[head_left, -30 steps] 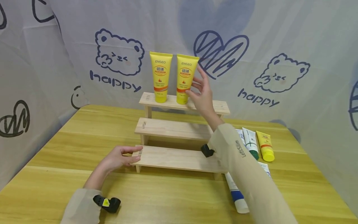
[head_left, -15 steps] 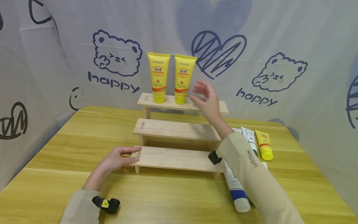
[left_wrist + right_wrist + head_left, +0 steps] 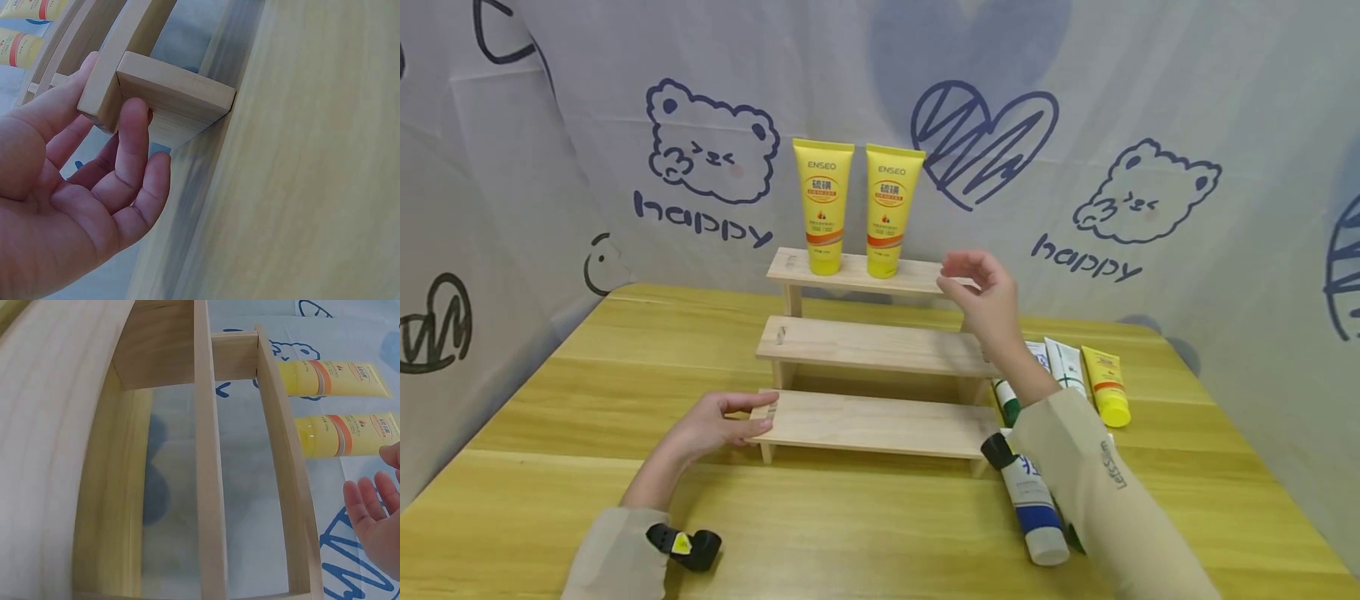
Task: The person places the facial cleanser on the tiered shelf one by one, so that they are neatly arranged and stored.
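Note:
A three-step wooden display rack [image 3: 865, 423] stands on the table. Its lowest step is gripped at the left end by my left hand [image 3: 709, 431], and the left wrist view shows fingers curled under the board [image 3: 140, 28]. On the top step, two yellow squeeze tubes stand upright on their caps, a left tube [image 3: 823, 204] and a right tube [image 3: 891, 208], with a gap between them. My right hand [image 3: 988, 300] is in front of the top step's right end, apart from the tubes, with loosely bent fingers and nothing in them.
Right of the rack lie a yellow tube [image 3: 1105, 387], a white tube with a green cap [image 3: 1065, 365] and a white tube with a blue band [image 3: 1033, 512]. The right sleeve [image 3: 1097, 492] partly hides others. A printed cloth [image 3: 850, 67] hangs behind the table.
My right hand has let go of the right yellow tube and drawn back to the right and down. That tube stays standing on the top step. The left hand keeps its grip.

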`<state>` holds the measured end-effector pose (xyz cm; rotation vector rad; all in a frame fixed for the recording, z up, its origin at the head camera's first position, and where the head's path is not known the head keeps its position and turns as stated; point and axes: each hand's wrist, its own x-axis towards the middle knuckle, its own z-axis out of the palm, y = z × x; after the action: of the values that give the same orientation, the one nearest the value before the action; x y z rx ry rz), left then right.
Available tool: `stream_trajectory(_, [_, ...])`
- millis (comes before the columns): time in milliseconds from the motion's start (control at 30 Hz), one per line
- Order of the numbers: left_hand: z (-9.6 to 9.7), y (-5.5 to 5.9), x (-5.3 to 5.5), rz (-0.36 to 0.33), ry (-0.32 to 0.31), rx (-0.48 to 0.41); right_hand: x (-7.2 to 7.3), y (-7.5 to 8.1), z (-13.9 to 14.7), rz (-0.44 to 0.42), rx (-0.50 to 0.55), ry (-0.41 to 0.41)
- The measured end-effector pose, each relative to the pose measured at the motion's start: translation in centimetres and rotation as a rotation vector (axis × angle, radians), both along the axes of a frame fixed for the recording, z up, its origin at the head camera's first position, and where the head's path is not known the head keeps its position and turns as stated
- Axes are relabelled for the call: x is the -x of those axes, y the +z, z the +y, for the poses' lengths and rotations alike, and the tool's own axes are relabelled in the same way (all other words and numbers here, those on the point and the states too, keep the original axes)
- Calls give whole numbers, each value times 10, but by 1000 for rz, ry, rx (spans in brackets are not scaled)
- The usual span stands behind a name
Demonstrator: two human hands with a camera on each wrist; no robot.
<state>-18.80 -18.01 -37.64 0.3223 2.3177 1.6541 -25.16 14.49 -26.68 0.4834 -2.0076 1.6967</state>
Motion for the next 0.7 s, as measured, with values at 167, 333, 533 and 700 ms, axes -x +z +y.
stream_trajectory(167, [0, 0, 0, -1, 0, 2, -7, -7, 11, -27, -12, -25])
stream_trajectory(333, [0, -1, 1, -3, -1, -1, -16, -12, 22, -62, -29, -38])
stream_trajectory(533, [0, -2, 1, 0, -3, -6, -25, -22, 39, -55, -64, -41])
stream_trajectory(700, [0, -2, 1, 1, -1, -9, -20, -43, 65, -34, -40, 16])
